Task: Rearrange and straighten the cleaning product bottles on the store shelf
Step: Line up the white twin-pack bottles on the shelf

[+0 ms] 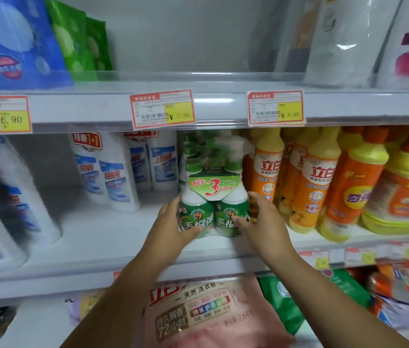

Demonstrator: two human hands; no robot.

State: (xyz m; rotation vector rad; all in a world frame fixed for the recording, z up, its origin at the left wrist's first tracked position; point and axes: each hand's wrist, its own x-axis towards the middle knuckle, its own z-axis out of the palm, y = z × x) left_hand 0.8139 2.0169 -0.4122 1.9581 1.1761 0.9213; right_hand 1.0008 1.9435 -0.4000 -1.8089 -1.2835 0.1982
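Your left hand (175, 222) and right hand (263, 217) clasp the green twin-pack of spray cleaner (213, 187) from both sides, thumbs on its front. It stands upright on the middle shelf (97, 237), with white bottles (120, 177) to its left and orange dish-soap bottles (306, 177) to its right.

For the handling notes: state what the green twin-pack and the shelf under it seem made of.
The twin-pack: two plastic-looking bottles with glossy green labels, bound in clear film that glints; printed collar, probably card. The shelf: smooth matte white, likely painted metal, unconfirmed.
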